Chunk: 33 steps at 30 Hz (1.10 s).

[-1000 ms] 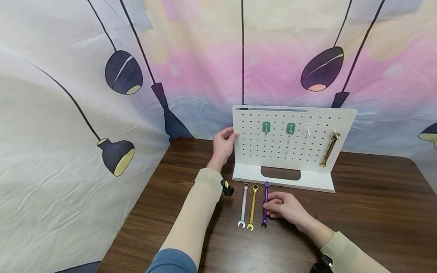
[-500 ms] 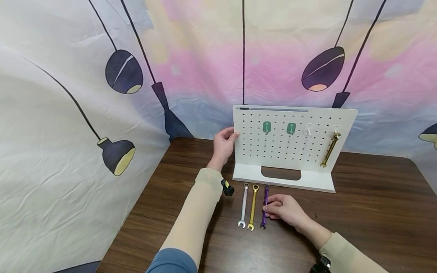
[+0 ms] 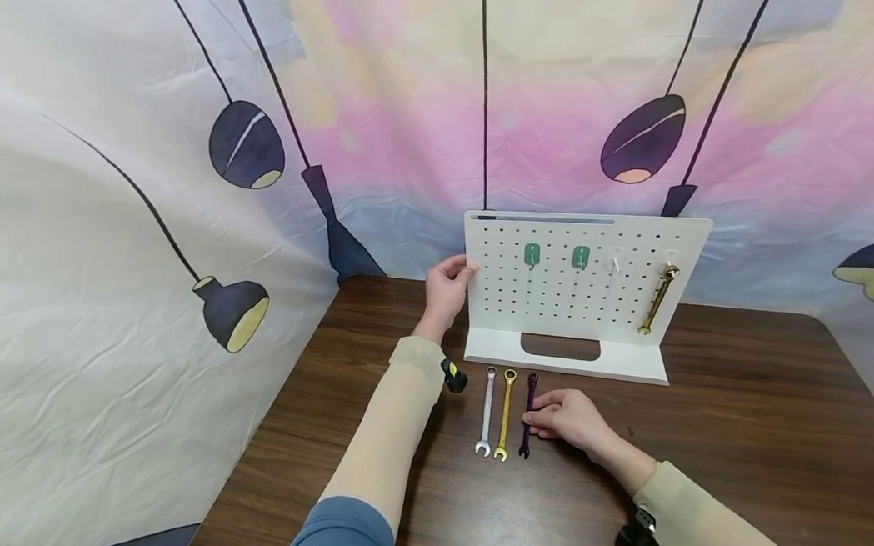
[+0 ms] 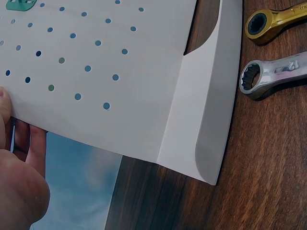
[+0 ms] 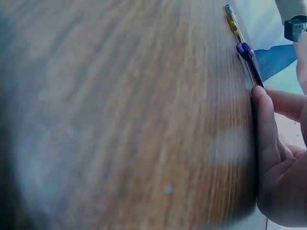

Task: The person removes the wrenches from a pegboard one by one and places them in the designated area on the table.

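My left hand [image 3: 447, 293] grips the left edge of a white pegboard [image 3: 556, 297], thumb in front and fingers behind in the left wrist view. The right hand [image 3: 569, 418] pinches a purple combination wrench [image 3: 530, 396] around its middle, low over the table. To its left lie a yellow wrench [image 3: 506, 415] and a silver wrench [image 3: 487, 414], side by side with open ends toward me. A gold wrench [image 3: 658, 299] hangs from the rightmost hook on the board. Two green hooks [image 3: 532, 255] and a clear hook [image 3: 615, 260] hold nothing.
The pegboard's base has a cut-out slot and rests on the brown wood table [image 3: 758, 426]. A printed cloth [image 3: 418, 96] with lamp drawings hangs behind and at the left.
The purple wrench has moved slightly toward me and left in the right hand, and it looks darker, as if turned. My left hand stays on the board's edge.
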### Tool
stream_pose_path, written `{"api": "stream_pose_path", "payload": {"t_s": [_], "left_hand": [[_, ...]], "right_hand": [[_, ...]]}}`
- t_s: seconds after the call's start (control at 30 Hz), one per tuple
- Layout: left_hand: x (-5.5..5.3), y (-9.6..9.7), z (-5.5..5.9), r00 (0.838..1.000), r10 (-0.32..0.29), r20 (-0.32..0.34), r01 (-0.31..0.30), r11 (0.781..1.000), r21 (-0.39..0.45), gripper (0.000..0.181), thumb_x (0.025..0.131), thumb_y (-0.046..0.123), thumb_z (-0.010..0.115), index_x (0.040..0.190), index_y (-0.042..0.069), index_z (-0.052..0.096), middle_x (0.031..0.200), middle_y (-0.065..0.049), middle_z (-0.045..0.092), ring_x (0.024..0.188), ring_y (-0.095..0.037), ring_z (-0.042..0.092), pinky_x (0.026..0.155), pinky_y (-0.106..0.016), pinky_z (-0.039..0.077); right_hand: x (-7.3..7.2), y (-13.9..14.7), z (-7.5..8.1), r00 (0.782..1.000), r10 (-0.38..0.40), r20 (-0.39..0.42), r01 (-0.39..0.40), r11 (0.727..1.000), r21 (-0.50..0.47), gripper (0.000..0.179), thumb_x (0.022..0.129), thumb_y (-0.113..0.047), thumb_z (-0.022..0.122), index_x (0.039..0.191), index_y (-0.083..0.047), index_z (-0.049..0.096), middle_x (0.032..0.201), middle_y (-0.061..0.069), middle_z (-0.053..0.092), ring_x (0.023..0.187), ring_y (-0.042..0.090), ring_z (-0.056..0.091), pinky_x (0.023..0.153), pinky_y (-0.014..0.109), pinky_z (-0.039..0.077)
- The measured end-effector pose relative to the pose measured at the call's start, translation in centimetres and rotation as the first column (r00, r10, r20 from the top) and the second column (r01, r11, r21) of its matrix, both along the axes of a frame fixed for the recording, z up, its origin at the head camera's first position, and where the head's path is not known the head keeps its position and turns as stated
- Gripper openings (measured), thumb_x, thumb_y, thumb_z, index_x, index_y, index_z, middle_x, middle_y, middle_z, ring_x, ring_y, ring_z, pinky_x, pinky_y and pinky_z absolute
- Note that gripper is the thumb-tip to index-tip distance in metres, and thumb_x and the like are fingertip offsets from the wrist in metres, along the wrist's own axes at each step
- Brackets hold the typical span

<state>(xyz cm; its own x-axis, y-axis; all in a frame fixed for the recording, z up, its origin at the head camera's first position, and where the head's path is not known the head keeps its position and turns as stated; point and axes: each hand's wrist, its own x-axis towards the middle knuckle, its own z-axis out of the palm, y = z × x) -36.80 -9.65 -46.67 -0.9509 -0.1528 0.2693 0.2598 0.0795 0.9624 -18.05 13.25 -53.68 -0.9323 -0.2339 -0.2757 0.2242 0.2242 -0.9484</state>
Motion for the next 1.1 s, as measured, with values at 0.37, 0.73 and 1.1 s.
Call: {"api": "stream_pose_path", "payload": {"t_s": [0.37, 0.73, 1.1], "left_hand": [[0.07, 0.05, 0.08, 1.0, 0.002, 0.007, -0.002, 1.0, 0.006, 0.019, 0.098, 0.009, 0.08, 0.116, 0.002, 0.081, 0.099, -0.01, 0.08, 0.086, -0.012, 0.07, 0.075, -0.025, 0.054], [0.03, 0.02, 0.0, 1.0, 0.005, 0.005, -0.005, 1.0, 0.009, 0.018, 0.098, 0.007, 0.08, 0.115, 0.002, 0.081, 0.099, -0.01, 0.08, 0.086, -0.012, 0.07, 0.076, -0.026, 0.054], [0.14, -0.01, 0.15, 1.0, 0.004, 0.013, -0.004, 1.0, 0.005, 0.02, 0.098, 0.008, 0.079, 0.117, 0.0, 0.08, 0.101, -0.011, 0.08, 0.086, -0.009, 0.068, 0.077, -0.024, 0.054]], "right_hand": [[-0.03, -0.15, -0.06, 1.0, -0.007, -0.029, 0.008, 0.999, 0.051, 0.033, 0.091, -0.007, 0.085, 0.113, 0.012, 0.069, 0.085, 0.01, 0.079, 0.073, 0.015, 0.075, 0.067, 0.029, 0.062], [0.11, -0.18, 0.1, 0.999, -0.006, -0.032, 0.008, 0.998, 0.065, 0.033, 0.091, -0.007, 0.085, 0.113, 0.012, 0.07, 0.086, 0.01, 0.079, 0.074, 0.016, 0.075, 0.068, 0.03, 0.062], [-0.06, -0.44, 0.69, 1.0, -0.016, 0.014, 0.015, 0.997, 0.082, 0.025, 0.09, -0.007, 0.085, 0.103, 0.008, 0.07, 0.083, 0.01, 0.078, 0.072, 0.016, 0.074, 0.066, 0.03, 0.062]]}}
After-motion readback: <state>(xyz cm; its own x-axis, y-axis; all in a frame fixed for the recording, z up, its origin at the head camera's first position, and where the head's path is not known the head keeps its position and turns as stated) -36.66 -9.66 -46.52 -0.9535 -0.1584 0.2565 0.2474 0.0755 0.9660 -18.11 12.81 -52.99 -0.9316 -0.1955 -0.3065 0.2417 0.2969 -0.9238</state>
